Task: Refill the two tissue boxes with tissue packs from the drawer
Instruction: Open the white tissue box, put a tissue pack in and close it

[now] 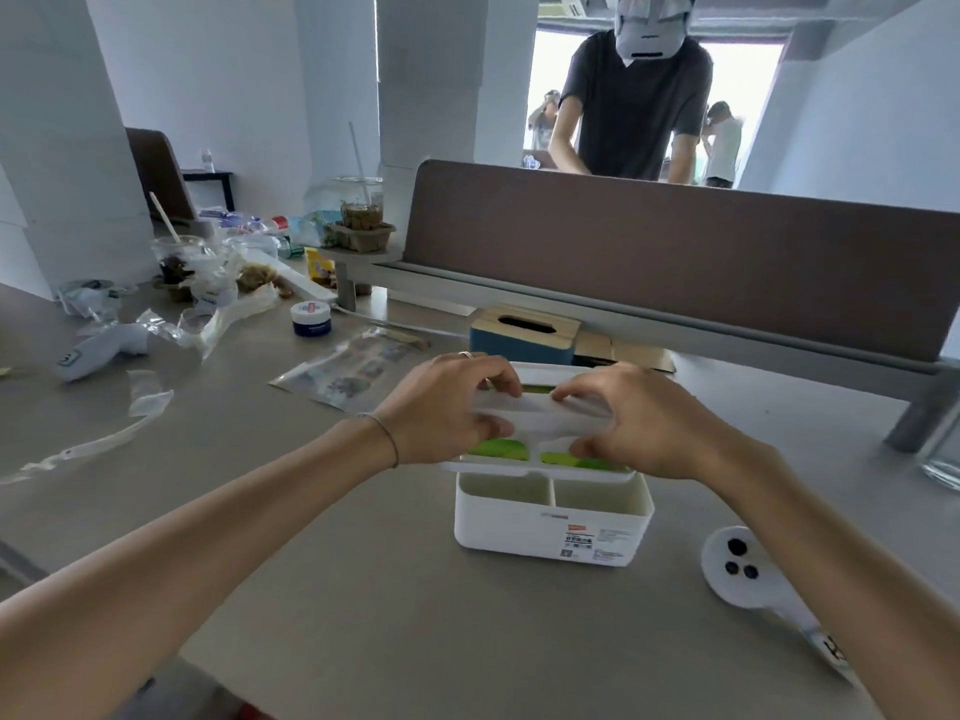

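A white tissue box [550, 527] with two front compartments stands on the desk in front of me. A green-and-white tissue pack [511, 449] lies in its top. My left hand [447, 407] and my right hand [634, 418] both pinch a white tissue [540, 410] at the top of the pack, one at each end. Behind it stands a blue tissue box [514, 340] with a wooden slotted lid; its slot shows no tissue.
A white controller [743, 569] lies to the right of the white box, another [98, 350] at far left. Plastic wrappers, cups, a blue-lidded jar [310, 317] and a printed bag [353, 368] clutter the left. A brown divider [675, 262] runs behind; a person stands beyond it.
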`<control>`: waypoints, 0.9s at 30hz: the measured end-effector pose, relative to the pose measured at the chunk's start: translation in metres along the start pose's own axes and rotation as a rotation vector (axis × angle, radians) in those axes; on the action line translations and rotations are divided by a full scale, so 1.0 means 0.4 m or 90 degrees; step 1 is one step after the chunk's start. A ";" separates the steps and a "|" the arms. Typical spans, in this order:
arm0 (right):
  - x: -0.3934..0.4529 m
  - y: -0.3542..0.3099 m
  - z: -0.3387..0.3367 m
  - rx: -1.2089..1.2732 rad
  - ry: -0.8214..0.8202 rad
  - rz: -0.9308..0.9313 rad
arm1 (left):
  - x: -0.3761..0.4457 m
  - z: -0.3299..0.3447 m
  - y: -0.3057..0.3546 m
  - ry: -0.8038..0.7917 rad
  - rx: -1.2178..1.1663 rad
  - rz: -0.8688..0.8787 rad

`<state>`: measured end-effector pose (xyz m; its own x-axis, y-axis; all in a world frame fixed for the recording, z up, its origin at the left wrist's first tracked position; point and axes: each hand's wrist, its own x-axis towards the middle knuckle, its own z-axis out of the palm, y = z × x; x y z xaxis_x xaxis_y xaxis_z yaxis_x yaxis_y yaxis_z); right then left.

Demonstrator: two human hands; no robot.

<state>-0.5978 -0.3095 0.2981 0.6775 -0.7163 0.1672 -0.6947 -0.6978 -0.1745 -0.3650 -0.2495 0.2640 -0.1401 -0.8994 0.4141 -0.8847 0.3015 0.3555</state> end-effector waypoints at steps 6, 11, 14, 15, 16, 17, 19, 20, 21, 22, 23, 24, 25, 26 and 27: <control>-0.026 0.053 0.019 0.004 0.019 0.008 | 0.014 0.038 0.023 -0.005 -0.008 0.018; -0.033 0.068 0.043 -0.005 0.028 0.002 | 0.014 0.060 0.021 -0.015 0.012 0.023; -0.035 0.069 0.052 -0.010 0.039 -0.010 | 0.010 0.067 0.014 -0.015 0.012 0.022; -0.035 0.070 0.054 -0.010 0.041 -0.014 | 0.009 0.069 0.012 -0.014 0.010 0.023; -0.036 0.070 0.056 -0.010 0.043 -0.018 | 0.007 0.071 0.011 -0.011 0.008 0.026; -0.037 0.069 0.058 -0.011 0.044 -0.021 | 0.004 0.073 0.010 -0.008 0.008 0.030; -0.039 0.069 0.060 -0.013 0.046 -0.024 | 0.000 0.078 0.008 0.004 0.009 0.041; -0.040 0.069 0.061 -0.015 0.048 -0.027 | -0.001 0.079 0.008 0.010 0.008 0.045; -0.040 0.069 0.061 -0.017 0.050 -0.029 | -0.002 0.080 0.009 0.014 0.008 0.046; -0.040 0.069 0.061 -0.021 0.052 -0.032 | -0.001 0.079 0.010 0.016 0.008 0.047; -0.040 0.070 0.060 -0.024 0.053 -0.034 | 0.001 0.078 0.012 0.017 0.011 0.046; -0.039 0.071 0.059 -0.027 0.053 -0.035 | 0.004 0.076 0.013 0.017 0.014 0.046; -0.039 0.073 0.058 -0.031 0.053 -0.037 | 0.007 0.075 0.014 0.016 0.016 0.045; -0.039 0.074 0.058 -0.032 0.053 -0.038 | 0.009 0.075 0.015 0.013 0.018 0.044; -0.039 0.076 0.057 -0.030 0.054 -0.039 | 0.010 0.075 0.016 0.008 0.022 0.044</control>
<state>-0.6238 -0.3196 0.2679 0.6971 -0.6691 0.2576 -0.6652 -0.7376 -0.1156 -0.3847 -0.2606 0.2428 -0.1952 -0.8726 0.4477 -0.8882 0.3508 0.2967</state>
